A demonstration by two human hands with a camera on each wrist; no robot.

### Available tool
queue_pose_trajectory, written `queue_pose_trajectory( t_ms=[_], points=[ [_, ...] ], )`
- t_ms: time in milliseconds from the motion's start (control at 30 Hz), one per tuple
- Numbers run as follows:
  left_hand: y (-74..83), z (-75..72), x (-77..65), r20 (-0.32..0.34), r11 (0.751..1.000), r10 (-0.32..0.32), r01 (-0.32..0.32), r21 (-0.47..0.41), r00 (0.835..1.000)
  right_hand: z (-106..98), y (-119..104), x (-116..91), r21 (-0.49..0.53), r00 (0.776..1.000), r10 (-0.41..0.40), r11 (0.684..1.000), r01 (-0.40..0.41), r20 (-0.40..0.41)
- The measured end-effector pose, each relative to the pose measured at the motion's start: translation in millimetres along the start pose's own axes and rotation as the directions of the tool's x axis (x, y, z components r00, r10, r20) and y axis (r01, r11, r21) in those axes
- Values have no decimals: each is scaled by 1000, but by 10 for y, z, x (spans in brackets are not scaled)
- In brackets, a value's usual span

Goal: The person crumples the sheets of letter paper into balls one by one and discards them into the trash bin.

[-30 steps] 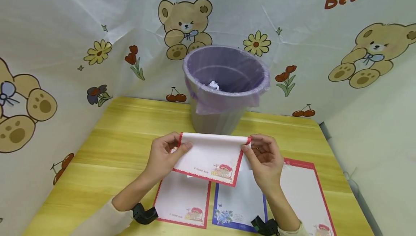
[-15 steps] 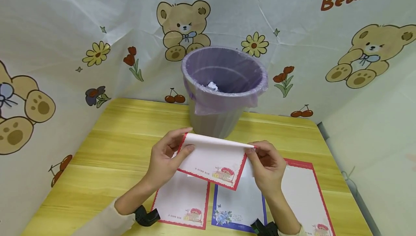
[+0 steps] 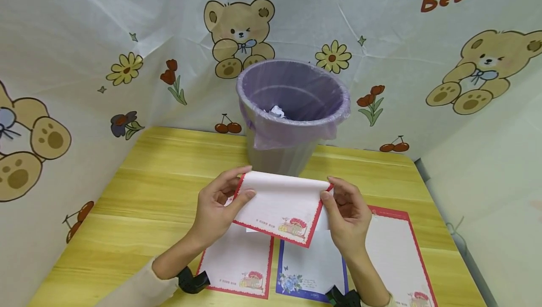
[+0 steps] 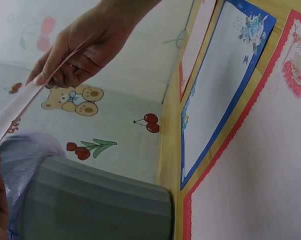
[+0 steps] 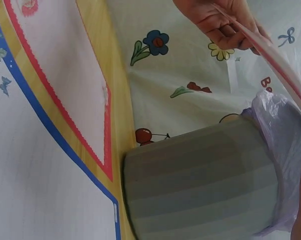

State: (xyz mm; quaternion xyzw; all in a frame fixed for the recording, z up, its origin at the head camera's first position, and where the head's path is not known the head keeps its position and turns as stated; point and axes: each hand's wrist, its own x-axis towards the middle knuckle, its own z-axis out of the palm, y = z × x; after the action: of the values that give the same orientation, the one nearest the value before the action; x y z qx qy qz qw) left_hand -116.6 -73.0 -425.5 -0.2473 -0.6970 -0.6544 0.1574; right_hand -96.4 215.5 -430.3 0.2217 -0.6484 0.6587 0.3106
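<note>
A red-bordered sheet of letter paper (image 3: pixel 275 206) is held above the table, its upper part bent back into a rounded fold. My left hand (image 3: pixel 218 206) pinches the left side, thumb on the front. On the other side, my right hand (image 3: pixel 349 213) pinches the edge near the fold, its thumb also in front. The left wrist view shows the right hand (image 4: pixel 93 47) on the thin edge of the sheet (image 4: pixel 20 107). From the right wrist, the left hand (image 5: pixel 223 22) appears across the sheet (image 5: pixel 278 65). The sheet's rear part is mostly hidden.
Behind the hands stands a grey bin (image 3: pixel 279 154) with a purple liner (image 3: pixel 292 135) and crumpled white paper (image 3: pixel 277 111) inside. On the wooden table (image 3: pixel 169 180) lie a red-bordered sheet (image 3: pixel 237 260), a blue-bordered sheet (image 3: pixel 315 260) and another red-bordered one (image 3: pixel 395 250).
The left hand has shifted slightly right and up. The right hand dipped, then rose a little, and the fold, briefly flattened and slanted at right, looks rounded again.
</note>
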Motion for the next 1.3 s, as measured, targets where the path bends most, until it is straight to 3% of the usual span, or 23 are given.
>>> queue_pose_trajectory(
  t_ms=[367,833,1100,1300],
  points=[
    [-42,-33,-13,-28,1000,17,-18,-15,999,18,36,-28,50,1000,-26,998,25,7],
    [-47,19,59,-28,993,122,-121,6,992,41,-23,58,-47,998,-50,998,52,32],
    [-43,94,146,-9,988,147,-146,41,989,330,-18,-79,-96,985,-114,987,127,133],
    [-44,198,248,4,978,201,-201,48,980,513,-67,-50,-106,988,-146,983,150,43]
  ],
)
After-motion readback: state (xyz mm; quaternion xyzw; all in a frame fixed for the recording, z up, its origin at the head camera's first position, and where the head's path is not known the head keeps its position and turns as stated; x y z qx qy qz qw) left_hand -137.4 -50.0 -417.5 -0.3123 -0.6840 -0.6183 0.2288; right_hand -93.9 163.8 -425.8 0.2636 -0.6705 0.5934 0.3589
